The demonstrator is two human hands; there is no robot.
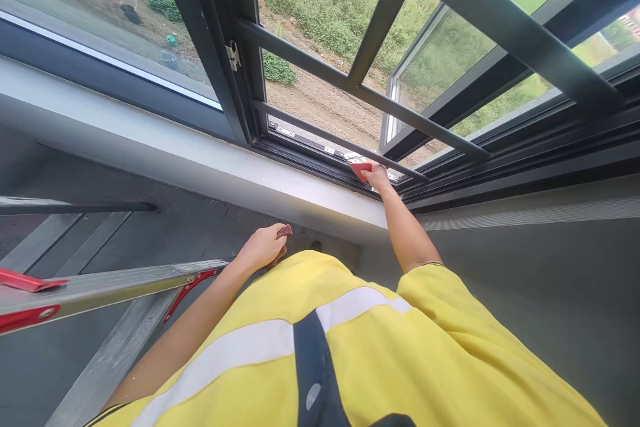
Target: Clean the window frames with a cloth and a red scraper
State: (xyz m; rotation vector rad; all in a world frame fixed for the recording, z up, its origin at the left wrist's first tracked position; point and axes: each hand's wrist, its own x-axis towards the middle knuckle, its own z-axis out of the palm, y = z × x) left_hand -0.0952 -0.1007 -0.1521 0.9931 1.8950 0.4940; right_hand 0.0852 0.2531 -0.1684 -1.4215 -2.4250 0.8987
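My right hand (pixel 377 177) reaches out to the lower track of the dark window frame (pixel 305 150). Its fingers are closed on a flat red piece (pixel 360 171), perhaps a scraper or a folded cloth, held against the track. White and metal fittings (pixel 329 149) line the track beside it. Close to my body on the left, my left hand (pixel 263 245) is closed around a crumpled reddish-brown cloth (pixel 285 231). Part of that cloth is hidden behind the fingers.
Dark bars (pixel 320 67) cross the window opening just above my right hand. An opened window pane (pixel 435 67) stands outside. On the left is a metal stepladder (pixel 125 283) with red parts. A white sill (pixel 200 170) runs below the frame.
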